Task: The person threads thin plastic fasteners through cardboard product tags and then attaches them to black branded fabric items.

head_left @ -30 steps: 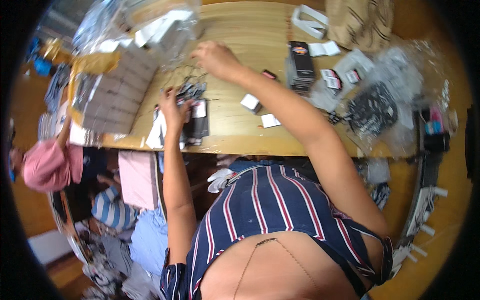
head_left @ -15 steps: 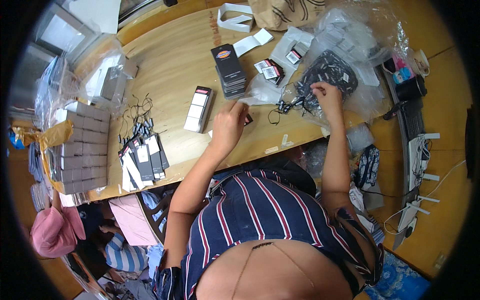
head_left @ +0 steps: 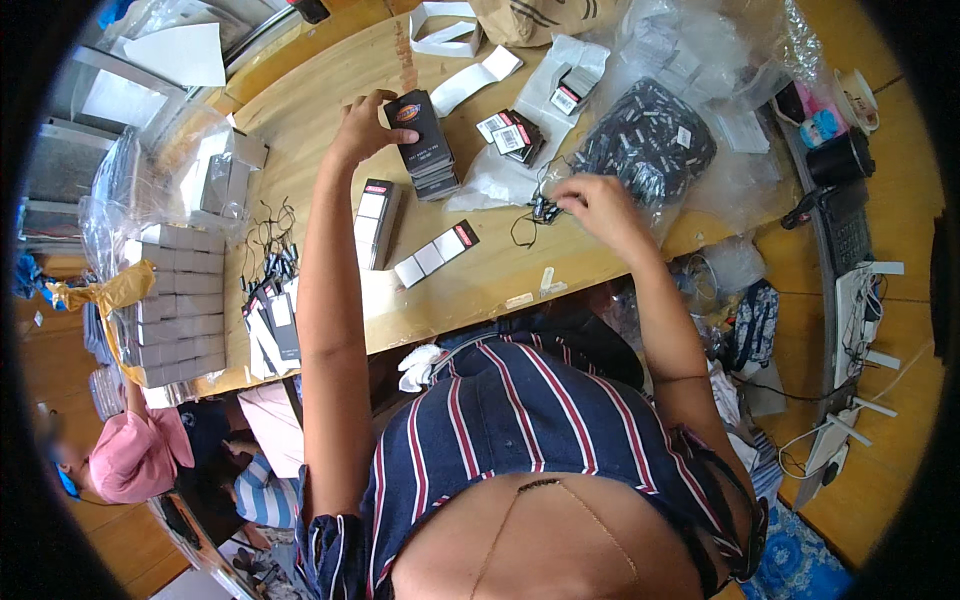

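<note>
My left hand (head_left: 368, 130) is at the far end of a stack of black hang tags (head_left: 425, 148), its thumb on the top tag and its fingers round the far edge. My right hand (head_left: 600, 208) is closed at a small bunch of black tag strings (head_left: 544, 209), pinching there; its fingertips partly hide what they hold. Just beyond lies a clear bag full of black tag strings (head_left: 645, 140). A single card with white stickers (head_left: 437, 254) lies nearer me, beside a stack of similar cards (head_left: 376, 226).
Strung black tags (head_left: 270, 318) lie to the left, before stacked white boxes (head_left: 182, 300) in plastic. Small barcoded cards (head_left: 512, 137) sit on white wrapping beyond the middle. A black cup (head_left: 840, 160) stands at the right. A person in pink (head_left: 140, 457) is at lower left.
My left hand has moved away to the tag stack, uncovering the stickered card. My right hand has come off the bag, leftward and nearer, to the loose strings.
</note>
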